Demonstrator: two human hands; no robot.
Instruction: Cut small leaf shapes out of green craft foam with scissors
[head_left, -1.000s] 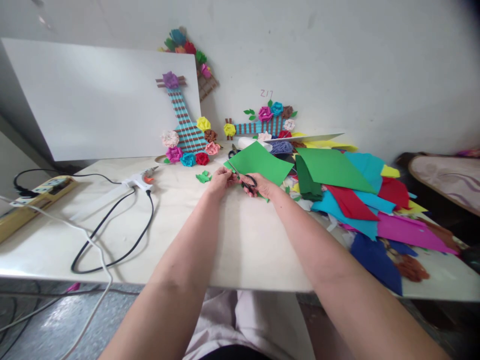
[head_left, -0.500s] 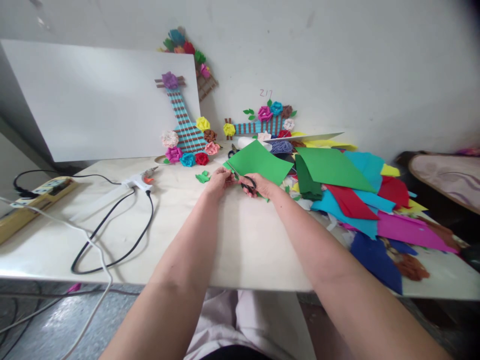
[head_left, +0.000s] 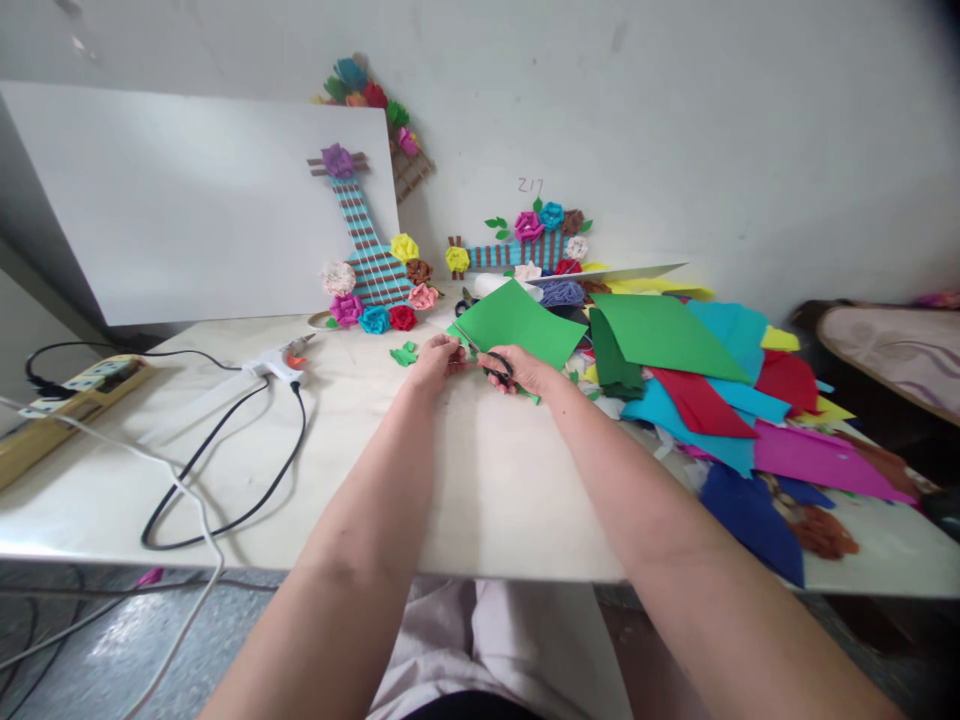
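Note:
My right hand (head_left: 523, 369) is wrapped round the black handles of a pair of scissors (head_left: 498, 368). The blades point up and left, toward the fingers of my left hand (head_left: 439, 360). Those fingers are pinched at a small piece of green paper, mostly hidden by the hand and blades. Just behind both hands lies a bright green sheet (head_left: 529, 322). Small green cut pieces (head_left: 405, 353) rest on the table left of my left hand. A green scrap (head_left: 529, 396) shows beneath my right hand.
A white glue gun (head_left: 277, 362) with a looping black cord lies left, near a power strip (head_left: 75, 410). Coloured paper sheets (head_left: 705, 400) pile up on the right. A flower-trimmed striped guitar (head_left: 367, 245) leans on a white board (head_left: 202, 200) at the back.
The scissors' handles look slightly closer together in my right hand. Both hands stay in nearly the same place.

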